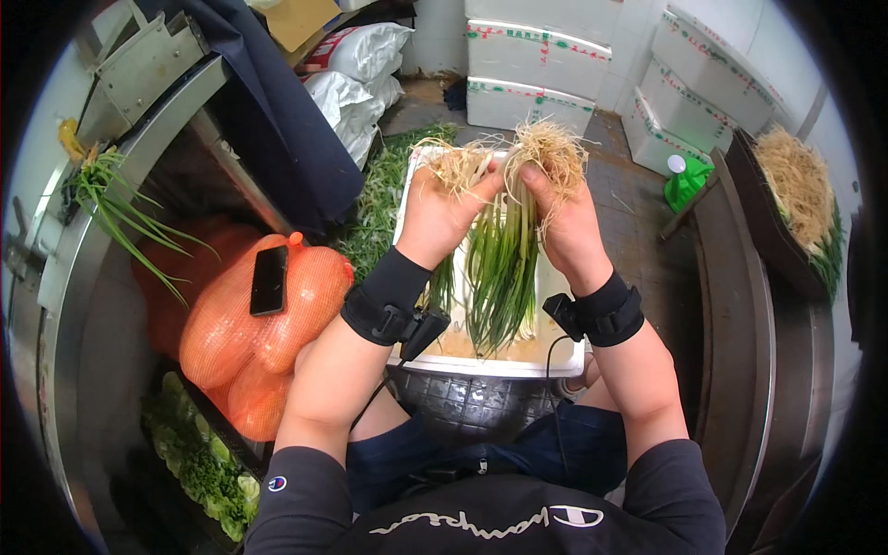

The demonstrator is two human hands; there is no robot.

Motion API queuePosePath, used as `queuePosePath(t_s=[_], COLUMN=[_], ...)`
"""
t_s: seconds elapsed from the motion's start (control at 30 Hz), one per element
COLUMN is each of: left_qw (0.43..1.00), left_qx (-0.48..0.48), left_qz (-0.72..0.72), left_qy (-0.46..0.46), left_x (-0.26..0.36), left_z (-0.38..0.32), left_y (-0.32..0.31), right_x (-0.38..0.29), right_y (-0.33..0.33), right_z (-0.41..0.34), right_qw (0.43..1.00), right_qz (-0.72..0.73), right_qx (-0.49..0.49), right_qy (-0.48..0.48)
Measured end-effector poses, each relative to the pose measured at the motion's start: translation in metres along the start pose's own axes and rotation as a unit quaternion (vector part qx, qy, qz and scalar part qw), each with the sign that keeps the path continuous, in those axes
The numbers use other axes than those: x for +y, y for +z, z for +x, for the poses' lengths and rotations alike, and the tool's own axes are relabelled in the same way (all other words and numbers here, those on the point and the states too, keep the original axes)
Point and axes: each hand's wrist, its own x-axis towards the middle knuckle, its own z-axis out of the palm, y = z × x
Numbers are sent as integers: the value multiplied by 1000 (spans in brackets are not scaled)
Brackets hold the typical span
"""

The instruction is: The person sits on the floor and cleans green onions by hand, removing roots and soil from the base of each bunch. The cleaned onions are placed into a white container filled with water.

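Observation:
Both my hands hold green onions by their white stalks, just below the pale, tangled roots. My left hand (444,208) grips a smaller bunch, its roots spilling over the thumb. My right hand (572,222) is closed on a larger bunch of green onions (505,277), whose green leaves hang down between my wrists. The two bunches meet or nearly meet at the thumbs. Below them a white foam box (485,365) sits across a black tub (472,406) between my knees. More onion stalks lie inside the box, partly hidden by the hanging leaves.
Orange mesh sacks (277,333) with a phone (269,280) on top stand at left, above lettuce (201,465). Cut greens (385,187) cover the floor beyond the box. White foam boxes (534,62) are stacked ahead. At right, a dark crate (766,208) holds rooted green onions.

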Motion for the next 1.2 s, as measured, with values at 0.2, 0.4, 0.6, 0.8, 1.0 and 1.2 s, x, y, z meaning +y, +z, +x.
queuePosePath(t_s=[0.2,0.4,0.6,0.8,1.0,1.2], left_qw=[990,970,927,981,995,995], left_qx=[32,53,4,107,95,80], left_qz=[94,168,303,140,-2,-20], left_qy=[100,169,219,78,-12,-55], left_x=[-1,-9,-1,22,25,24], left_z=[-6,2,9,17,10,1], left_y=[1,-4,-24,-49,-34,-21], right_x=[1,0,1,-7,10,22], right_y=[2,-1,-13,-31,-4,16], right_z=[-3,-4,1,12,-2,-3], right_qw=[995,982,938,984,982,988], right_qz=[-92,-186,-337,-165,-179,-121], right_qx=[-24,-21,-47,59,-57,-66], right_qy=[-6,-19,-67,-31,2,64])
